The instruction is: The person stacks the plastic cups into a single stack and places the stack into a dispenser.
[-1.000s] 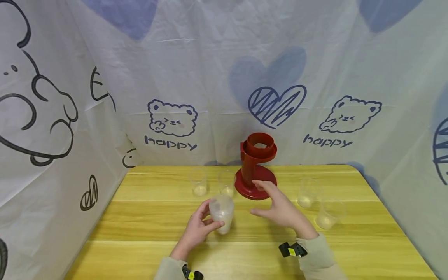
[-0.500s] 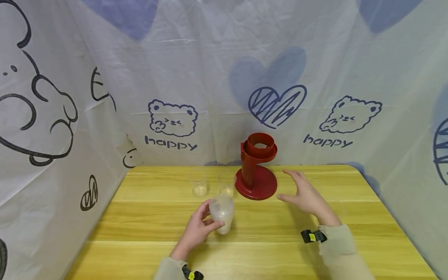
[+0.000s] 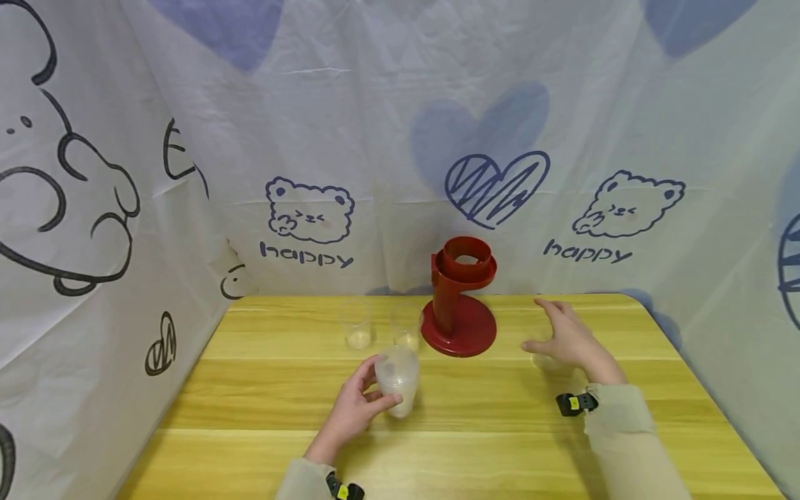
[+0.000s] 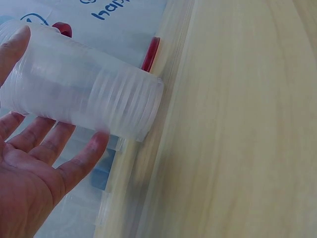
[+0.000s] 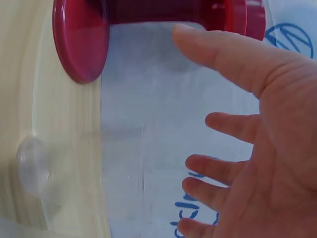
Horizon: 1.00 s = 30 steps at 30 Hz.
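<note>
My left hand grips a stack of nested clear plastic cups, thumb on the near side and fingers round the far side. In the left wrist view the layered rims or bases of the stack show at its lower end. My right hand is spread with thumb and fingers apart, holding nothing. Just below it a single clear plastic cup stands on the table, partly hidden by the hand; in the right wrist view that cup's base lies beyond the fingers. A second right-hand cup is mostly hidden by my wrist.
A red stand with a round base and a ring on top stands at the back middle. Two clear cups, one at the left and one beside the stand, stand on the wooden table. A printed cloth hangs behind.
My right hand has moved right, from in front of the red stand to over the clear cup at the right. My left hand keeps holding the cup stack in place.
</note>
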Each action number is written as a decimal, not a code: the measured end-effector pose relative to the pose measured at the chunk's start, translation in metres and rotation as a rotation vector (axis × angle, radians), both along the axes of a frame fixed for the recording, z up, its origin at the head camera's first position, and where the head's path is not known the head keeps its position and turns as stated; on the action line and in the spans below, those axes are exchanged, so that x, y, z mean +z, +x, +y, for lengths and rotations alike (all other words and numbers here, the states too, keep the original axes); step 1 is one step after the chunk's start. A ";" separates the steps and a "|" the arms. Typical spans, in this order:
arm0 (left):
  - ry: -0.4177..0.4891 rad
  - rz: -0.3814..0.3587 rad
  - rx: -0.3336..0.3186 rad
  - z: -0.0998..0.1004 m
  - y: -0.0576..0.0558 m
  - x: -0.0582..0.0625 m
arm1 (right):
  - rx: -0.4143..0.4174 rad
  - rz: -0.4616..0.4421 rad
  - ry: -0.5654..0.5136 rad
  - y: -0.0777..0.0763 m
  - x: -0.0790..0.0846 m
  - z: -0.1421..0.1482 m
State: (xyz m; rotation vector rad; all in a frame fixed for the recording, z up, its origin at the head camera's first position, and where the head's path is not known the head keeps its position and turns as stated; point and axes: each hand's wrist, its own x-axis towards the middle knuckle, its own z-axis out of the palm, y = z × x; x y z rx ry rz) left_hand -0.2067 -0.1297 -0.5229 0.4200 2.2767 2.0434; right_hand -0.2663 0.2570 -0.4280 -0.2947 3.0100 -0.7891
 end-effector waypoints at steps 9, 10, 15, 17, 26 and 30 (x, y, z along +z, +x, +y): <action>-0.020 0.010 0.001 0.000 -0.002 0.000 | -0.078 -0.066 0.083 -0.006 0.001 0.011; -0.023 0.010 0.000 0.000 -0.002 0.000 | -0.088 -0.082 0.086 -0.007 0.001 0.011; -0.033 0.010 -0.008 -0.001 -0.002 -0.001 | -0.117 -0.159 0.097 -0.008 -0.001 0.012; -0.030 0.008 -0.010 -0.001 -0.001 -0.002 | -0.111 -0.174 0.096 -0.007 -0.003 0.012; -0.008 0.004 -0.014 0.000 0.001 0.002 | -0.079 -0.171 0.091 -0.007 -0.004 0.009; -0.007 0.009 -0.021 0.000 0.001 0.003 | -0.072 -0.168 0.074 -0.007 -0.004 0.007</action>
